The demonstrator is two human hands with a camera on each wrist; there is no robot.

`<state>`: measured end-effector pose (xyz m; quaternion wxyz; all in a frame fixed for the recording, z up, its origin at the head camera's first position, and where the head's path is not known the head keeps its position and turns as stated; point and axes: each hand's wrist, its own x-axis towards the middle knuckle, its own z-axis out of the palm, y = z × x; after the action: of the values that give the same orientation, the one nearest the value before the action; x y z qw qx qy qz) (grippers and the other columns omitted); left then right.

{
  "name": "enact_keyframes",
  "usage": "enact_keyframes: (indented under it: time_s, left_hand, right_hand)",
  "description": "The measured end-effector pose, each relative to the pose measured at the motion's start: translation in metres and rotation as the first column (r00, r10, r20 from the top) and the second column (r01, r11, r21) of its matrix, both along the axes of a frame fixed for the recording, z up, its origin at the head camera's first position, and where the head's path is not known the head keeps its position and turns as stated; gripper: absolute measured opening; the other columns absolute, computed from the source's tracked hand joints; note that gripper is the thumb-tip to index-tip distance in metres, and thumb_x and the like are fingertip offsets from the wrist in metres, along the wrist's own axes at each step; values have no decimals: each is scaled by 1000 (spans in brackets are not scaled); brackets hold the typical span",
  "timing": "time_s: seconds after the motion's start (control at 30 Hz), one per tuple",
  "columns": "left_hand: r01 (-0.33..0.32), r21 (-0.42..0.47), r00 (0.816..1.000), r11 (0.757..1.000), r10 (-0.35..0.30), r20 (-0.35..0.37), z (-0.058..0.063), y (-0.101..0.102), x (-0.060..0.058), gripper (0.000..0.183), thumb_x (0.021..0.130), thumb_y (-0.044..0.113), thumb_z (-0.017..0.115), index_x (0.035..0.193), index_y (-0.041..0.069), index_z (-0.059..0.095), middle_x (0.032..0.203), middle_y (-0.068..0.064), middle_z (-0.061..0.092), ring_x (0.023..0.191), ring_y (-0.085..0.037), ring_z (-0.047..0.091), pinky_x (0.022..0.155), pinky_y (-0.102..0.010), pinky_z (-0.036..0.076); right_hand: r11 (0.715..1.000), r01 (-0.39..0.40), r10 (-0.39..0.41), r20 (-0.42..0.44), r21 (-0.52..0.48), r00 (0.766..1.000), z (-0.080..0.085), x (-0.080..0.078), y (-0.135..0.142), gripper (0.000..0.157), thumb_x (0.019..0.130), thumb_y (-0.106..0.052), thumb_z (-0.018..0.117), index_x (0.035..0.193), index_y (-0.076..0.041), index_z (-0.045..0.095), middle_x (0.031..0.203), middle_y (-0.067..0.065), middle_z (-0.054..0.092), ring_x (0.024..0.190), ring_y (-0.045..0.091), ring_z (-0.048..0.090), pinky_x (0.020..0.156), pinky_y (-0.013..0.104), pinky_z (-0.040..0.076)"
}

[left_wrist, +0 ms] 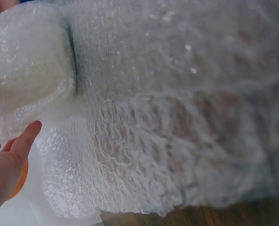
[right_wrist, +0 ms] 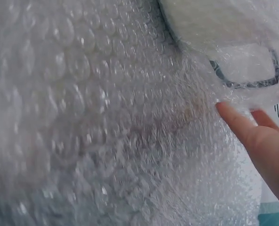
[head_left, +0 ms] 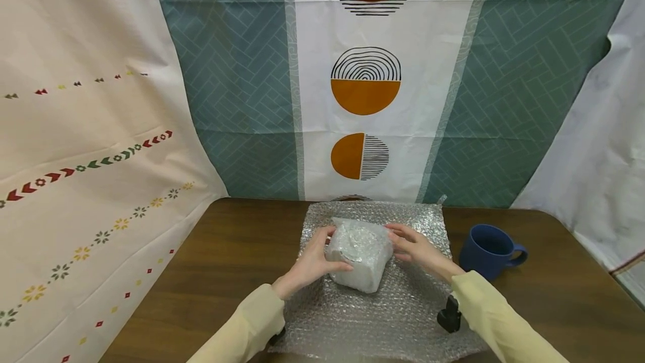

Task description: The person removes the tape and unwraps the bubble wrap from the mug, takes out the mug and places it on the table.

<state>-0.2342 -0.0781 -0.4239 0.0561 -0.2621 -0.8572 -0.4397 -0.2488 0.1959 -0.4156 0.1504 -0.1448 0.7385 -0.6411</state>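
Observation:
A mug wrapped in bubble wrap (head_left: 359,248) sits on a spread sheet of bubble wrap (head_left: 353,318). Through the clear layers in the right wrist view shows a dark-edged handle (right_wrist: 252,84) and part of a pale body. My left hand (head_left: 314,259) grips the bundle's left side, thumb across its front and fingers toward the back. On the opposite side, my right hand (head_left: 415,248) touches the bundle with nearly straight fingers. In the left wrist view the wrapped mug (left_wrist: 31,61) fills the upper left; the far fingertips are partly hidden.
A blue mug (head_left: 486,251) stands on the brown table (head_left: 216,262) to the right of the sheet, close to my right forearm. Patterned cloths (head_left: 242,71) hang behind the table and at both sides.

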Motion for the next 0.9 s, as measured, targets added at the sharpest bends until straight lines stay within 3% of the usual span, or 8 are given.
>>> enact_keyframes:
  time_s: [0.23, 0.47, 0.67, 0.9]
  left_hand:
    - [8, 9, 999, 1000, -8, 50, 7, 2, 4, 86, 68, 36, 79, 131, -1, 33, 122, -11, 38, 104, -27, 40, 84, -43, 38]
    - [34, -3, 999, 999, -34, 19, 20, 4, 0, 81, 68, 29, 81, 129, -1, 35, 119, -10, 41, 104, -23, 41, 86, -39, 37]
    - [69, -17, 998, 997, -70, -11, 29, 5, -7, 79, 67, 26, 82, 127, -1, 38, 116, -9, 43, 100, -23, 43, 83, -36, 40]
    - [132, -12, 991, 991, -132, 32, 36, 5, -13, 81, 69, 23, 81, 131, -2, 34, 121, -11, 41, 105, -26, 42, 82, -35, 42]
  right_hand:
    - [998, 8, -7, 27, -60, 1000, 1, -2, -1, 59, 95, -29, 49, 140, -1, 25, 137, 23, 25, 121, 39, 32, 92, 42, 38]
    - [997, 1, 0, 7, -84, 1000, 10, -1, 0, 56, 96, -26, 47, 140, 0, 25, 135, 23, 26, 122, 38, 31, 92, 44, 37]
    - [998, 23, -24, -15, -60, 1000, 19, 2, 4, 56, 94, -26, 51, 138, 2, 28, 130, 23, 29, 118, 38, 35, 90, 44, 39]
    - [999, 47, -48, -14, -22, 999, 24, 8, 8, 60, 92, -27, 55, 139, -1, 29, 132, 23, 27, 119, 39, 34, 88, 41, 42]
